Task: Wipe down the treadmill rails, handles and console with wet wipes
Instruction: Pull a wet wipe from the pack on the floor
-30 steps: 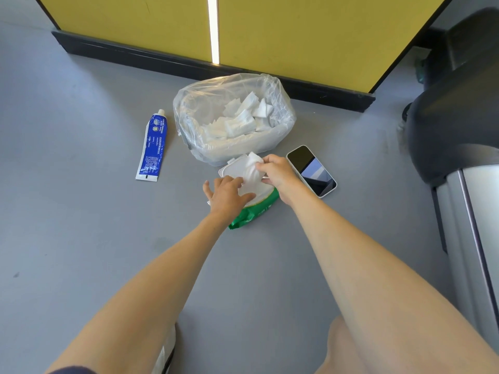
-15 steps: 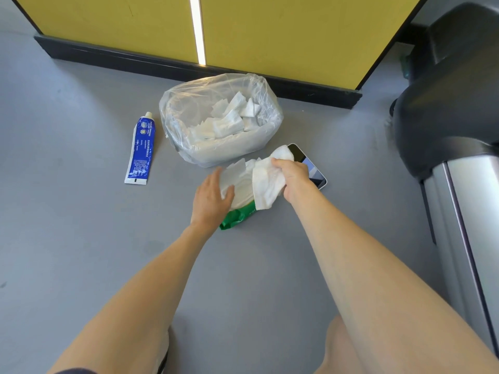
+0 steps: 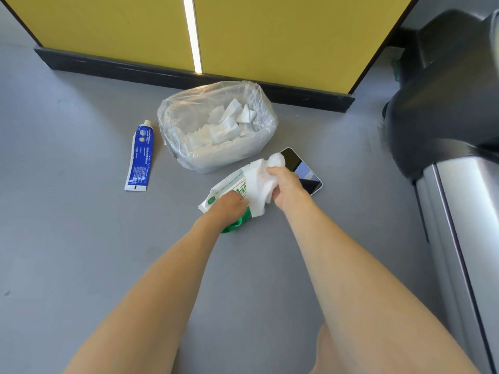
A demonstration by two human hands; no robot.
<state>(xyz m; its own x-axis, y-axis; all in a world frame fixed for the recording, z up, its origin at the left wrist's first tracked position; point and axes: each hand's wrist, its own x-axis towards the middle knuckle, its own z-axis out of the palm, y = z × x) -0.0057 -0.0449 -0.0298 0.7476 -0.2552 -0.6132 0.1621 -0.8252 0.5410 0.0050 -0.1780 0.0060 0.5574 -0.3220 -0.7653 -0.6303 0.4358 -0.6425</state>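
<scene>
**Wet wipe** (image 3: 259, 186): one white sheet, crumpled and hanging in folds. It is clamped in the right hand (image 3: 288, 190), whose fingers (image 3: 274, 171) are curled round its upper part. It hangs just above the wipes pack, its lower edge draped over the pack's near end.

**Wipes pack** (image 3: 225, 190): soft packet, white top face with green print and a green near end. It lies flat on the floor. The left hand (image 3: 229, 209) rests on it, back of the hand up. Its fingers are hidden under the hand, so whether they lie straight or curl on the pack cannot be told.

**Phone** (image 3: 306, 172): dark screen up, on the floor just beyond the right hand and partly covered by it.

**Bin** (image 3: 189, 147): small, lined with a clear plastic bag, standing just behind the pack. It holds several used wipes (image 3: 224, 128), all white and bunched.

**Tube** (image 3: 140, 155): blue and white with a white cap, lying flat to the left of the bin, cap pointing towards the wall.

**Floor** (image 3: 81, 252): plain grey.

**Wall** (image 3: 270, 36): yellow panels with a bright vertical strip between them and a black skirting (image 3: 108, 66) at the foot.

**Treadmill** (image 3: 445, 109): black cover at the right edge of the view, with a silver side rail (image 3: 475, 238) running towards the camera, well apart from both hands.
</scene>
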